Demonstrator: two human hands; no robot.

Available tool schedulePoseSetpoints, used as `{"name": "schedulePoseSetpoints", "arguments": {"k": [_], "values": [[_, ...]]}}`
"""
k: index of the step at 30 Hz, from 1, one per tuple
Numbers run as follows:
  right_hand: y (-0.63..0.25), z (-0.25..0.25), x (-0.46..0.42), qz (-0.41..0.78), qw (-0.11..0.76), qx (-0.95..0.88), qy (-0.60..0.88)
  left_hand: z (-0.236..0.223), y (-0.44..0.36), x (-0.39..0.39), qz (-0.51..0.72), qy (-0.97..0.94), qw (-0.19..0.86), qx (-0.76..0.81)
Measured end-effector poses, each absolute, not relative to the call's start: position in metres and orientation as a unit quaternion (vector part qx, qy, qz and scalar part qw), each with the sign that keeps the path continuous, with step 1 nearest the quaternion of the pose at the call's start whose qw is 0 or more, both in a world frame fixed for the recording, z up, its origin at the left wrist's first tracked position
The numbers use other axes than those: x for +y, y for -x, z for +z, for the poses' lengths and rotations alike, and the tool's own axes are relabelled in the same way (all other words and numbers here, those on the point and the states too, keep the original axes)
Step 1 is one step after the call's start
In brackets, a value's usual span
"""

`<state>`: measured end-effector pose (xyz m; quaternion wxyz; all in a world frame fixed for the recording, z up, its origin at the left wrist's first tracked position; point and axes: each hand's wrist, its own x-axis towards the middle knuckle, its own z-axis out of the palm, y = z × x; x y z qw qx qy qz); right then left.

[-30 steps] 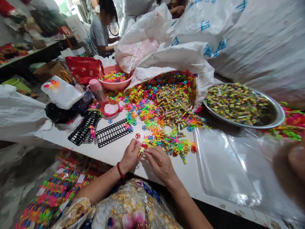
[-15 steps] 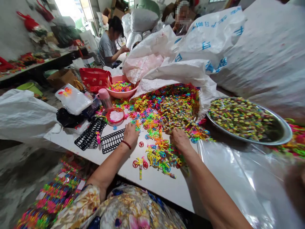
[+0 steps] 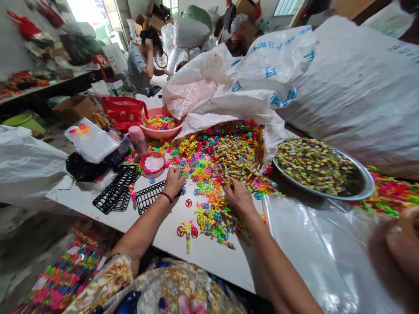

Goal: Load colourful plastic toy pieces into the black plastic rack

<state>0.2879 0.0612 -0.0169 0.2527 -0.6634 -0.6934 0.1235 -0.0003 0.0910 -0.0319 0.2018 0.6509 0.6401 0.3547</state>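
My left hand (image 3: pixel 173 182), with a beaded bracelet on its wrist, is over the table at the right end of a black plastic grid (image 3: pixel 149 197). Its fingers are apart, and a blue toy wheel (image 3: pixel 182 190) lies by them. My right hand (image 3: pixel 239 197) is at the right side of a heap of small coloured plastic toy parts (image 3: pixel 209 192). Its fingers are curled, and what they pinch, if anything, is hidden. Nearer me lies a small toy bicycle (image 3: pixel 187 230) with red wheels and a candy-filled tube. A loose red wheel (image 3: pixel 189 203) lies between my hands.
Candy tubes and parts spill from a white sack (image 3: pixel 229 104). A metal basin (image 3: pixel 368 185) of candy tubes stands right, beyond clear plastic bags (image 3: pixel 294 231). A red basket (image 3: pixel 152 163), pink bottle (image 3: pixel 137 140) and pink basin (image 3: pixel 163 132) stand left. Another person's blurred hand (image 3: pixel 404 244) is at the right edge.
The view has shifted slightly. My left hand's fingers have spread, showing a blue wheel beside them. My right hand has turned, its fingers lifting a little at the heap. The seated co-worker has raised a hand to the head.
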Motion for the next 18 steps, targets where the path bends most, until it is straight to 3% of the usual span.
{"name": "schedulePoseSetpoints", "arguments": {"k": [4, 7, 12, 18], "values": [[-0.282, 0.001, 0.027, 0.322, 0.43, -0.559, 0.632, -0.034, 0.013, 0.101, 0.403, -0.604, 0.261, 0.636], [-0.268, 0.017, -0.01, 0.45, 0.49, -0.467, 0.583, -0.037, 0.021, 0.102, 0.413, -0.578, 0.303, 0.635], [-0.243, 0.025, -0.056, 0.592, 0.467, -0.371, 0.542, -0.036, 0.018, 0.098, 0.426, -0.548, 0.286, 0.661], [-0.22, 0.016, -0.067, 0.655, 0.448, -0.348, 0.499, -0.031, -0.009, 0.101, 0.414, -0.554, 0.284, 0.664]]}}
